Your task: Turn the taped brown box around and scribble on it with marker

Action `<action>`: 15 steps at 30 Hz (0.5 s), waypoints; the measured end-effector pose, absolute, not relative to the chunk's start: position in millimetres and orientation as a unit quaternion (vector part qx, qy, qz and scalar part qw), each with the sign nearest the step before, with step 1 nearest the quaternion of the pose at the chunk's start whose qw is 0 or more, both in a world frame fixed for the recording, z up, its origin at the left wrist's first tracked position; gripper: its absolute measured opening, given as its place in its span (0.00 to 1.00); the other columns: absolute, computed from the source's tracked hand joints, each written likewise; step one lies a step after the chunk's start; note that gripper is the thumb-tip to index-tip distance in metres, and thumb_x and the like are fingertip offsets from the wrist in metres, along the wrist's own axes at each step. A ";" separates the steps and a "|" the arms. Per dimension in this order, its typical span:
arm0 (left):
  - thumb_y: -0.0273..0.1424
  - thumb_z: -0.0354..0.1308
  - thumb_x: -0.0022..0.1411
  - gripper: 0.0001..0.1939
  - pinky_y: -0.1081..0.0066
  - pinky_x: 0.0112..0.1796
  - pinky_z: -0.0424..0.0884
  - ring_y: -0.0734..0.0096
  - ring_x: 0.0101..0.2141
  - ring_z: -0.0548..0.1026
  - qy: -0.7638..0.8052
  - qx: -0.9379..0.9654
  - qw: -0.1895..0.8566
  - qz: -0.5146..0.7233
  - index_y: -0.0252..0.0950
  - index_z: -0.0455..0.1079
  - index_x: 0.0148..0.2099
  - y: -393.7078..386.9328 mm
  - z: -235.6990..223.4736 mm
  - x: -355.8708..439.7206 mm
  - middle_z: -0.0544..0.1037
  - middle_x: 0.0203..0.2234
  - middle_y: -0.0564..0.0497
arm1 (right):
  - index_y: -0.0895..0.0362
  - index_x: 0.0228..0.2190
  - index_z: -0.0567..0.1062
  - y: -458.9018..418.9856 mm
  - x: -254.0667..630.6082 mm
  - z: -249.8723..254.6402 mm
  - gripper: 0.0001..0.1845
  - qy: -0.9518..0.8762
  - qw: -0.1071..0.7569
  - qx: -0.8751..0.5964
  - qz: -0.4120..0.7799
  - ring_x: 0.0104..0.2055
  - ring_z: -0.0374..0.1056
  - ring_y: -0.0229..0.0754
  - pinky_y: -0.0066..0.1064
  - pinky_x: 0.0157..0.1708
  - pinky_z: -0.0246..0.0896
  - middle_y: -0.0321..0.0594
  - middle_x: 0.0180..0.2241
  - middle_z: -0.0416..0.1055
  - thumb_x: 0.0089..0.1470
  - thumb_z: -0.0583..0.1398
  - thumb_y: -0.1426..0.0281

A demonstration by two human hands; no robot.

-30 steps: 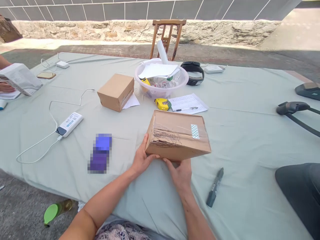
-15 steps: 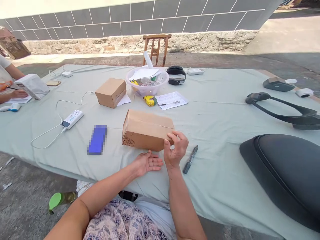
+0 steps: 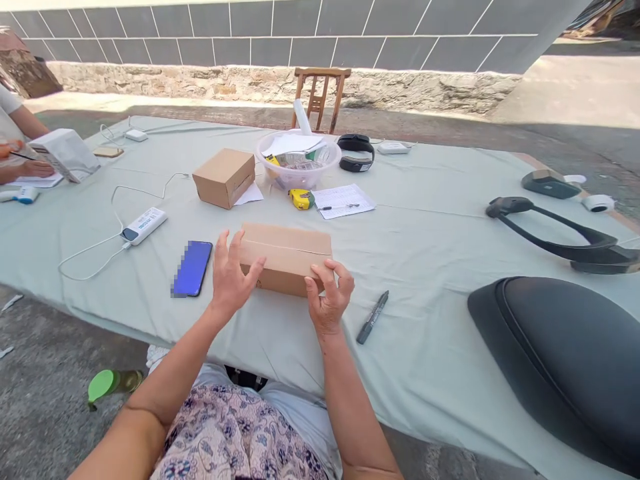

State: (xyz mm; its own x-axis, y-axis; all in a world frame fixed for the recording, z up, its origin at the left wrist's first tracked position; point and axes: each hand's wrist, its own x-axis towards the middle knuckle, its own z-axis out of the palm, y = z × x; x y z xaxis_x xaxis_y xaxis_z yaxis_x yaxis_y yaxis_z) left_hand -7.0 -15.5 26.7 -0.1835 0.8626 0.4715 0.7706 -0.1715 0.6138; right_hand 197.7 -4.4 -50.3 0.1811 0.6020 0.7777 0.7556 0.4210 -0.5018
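Note:
A brown cardboard box [image 3: 287, 257] lies flat on the cloth in front of me, a seam running along its top. My right hand [image 3: 330, 293] grips its right end, thumb on the near side and fingers over the top edge. At the left end is my left hand [image 3: 231, 277], fingers spread and thumb pointing toward the near side; whether it touches the cardboard I cannot tell. To the right of my right hand lies a black marker pen [image 3: 373, 317]. A phone [image 3: 194, 269], partly pixelated blue, lies left of my left hand.
Behind the box are a smaller carton [image 3: 225, 177], a yellow tape measure [image 3: 301, 199], a written sheet [image 3: 345, 202] and a filled plastic basin [image 3: 300, 177]. A white power bank [image 3: 145, 225] with cables lies left. A black padded object [image 3: 555, 360] fills the right. Another person's hand [image 3: 37, 170] shows far left.
My left hand has risen from the cloth to the box's left end, its fingers spreading. The box has turned slightly and shifted left, with my right hand still on its right end.

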 end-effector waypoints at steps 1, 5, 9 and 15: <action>0.51 0.59 0.62 0.35 0.48 0.57 0.68 0.44 0.66 0.61 0.654 0.639 0.073 0.398 0.37 0.63 0.65 -8.7 26.4 -3.0 0.59 0.67 0.34 | 0.53 0.40 0.77 -4.5 197.7 -50.8 0.17 -0.631 0.557 -0.534 -0.073 0.52 0.65 0.51 0.46 0.51 0.62 0.48 0.47 0.67 0.63 0.55 0.56; 0.59 0.65 0.51 0.42 0.57 0.44 0.78 0.44 0.58 0.72 0.687 0.643 0.093 0.324 0.40 0.69 0.61 5.6 27.3 15.2 0.61 0.67 0.36 | 0.55 0.38 0.74 -3.4 194.7 -46.1 0.30 -0.608 0.548 -0.562 -0.118 0.49 0.66 0.53 0.46 0.48 0.63 0.48 0.43 0.65 0.57 0.55 0.40; 0.64 0.66 0.42 0.52 0.56 0.43 0.78 0.41 0.56 0.74 0.690 0.665 0.081 0.273 0.38 0.68 0.63 7.0 36.1 20.2 0.60 0.67 0.35 | 0.55 0.35 0.71 -4.3 186.7 -30.8 0.36 -0.583 0.520 -0.604 -0.157 0.47 0.67 0.54 0.45 0.45 0.61 0.49 0.42 0.68 0.51 0.55 0.34; 0.66 0.60 0.46 0.53 0.47 0.49 0.74 0.32 0.58 0.70 0.683 0.675 0.088 0.264 0.36 0.66 0.65 4.0 36.2 20.9 0.56 0.69 0.29 | 0.54 0.32 0.70 -6.8 185.8 -19.1 0.30 -0.578 0.487 -0.644 -0.122 0.44 0.66 0.51 0.43 0.46 0.59 0.45 0.38 0.71 0.53 0.58 0.38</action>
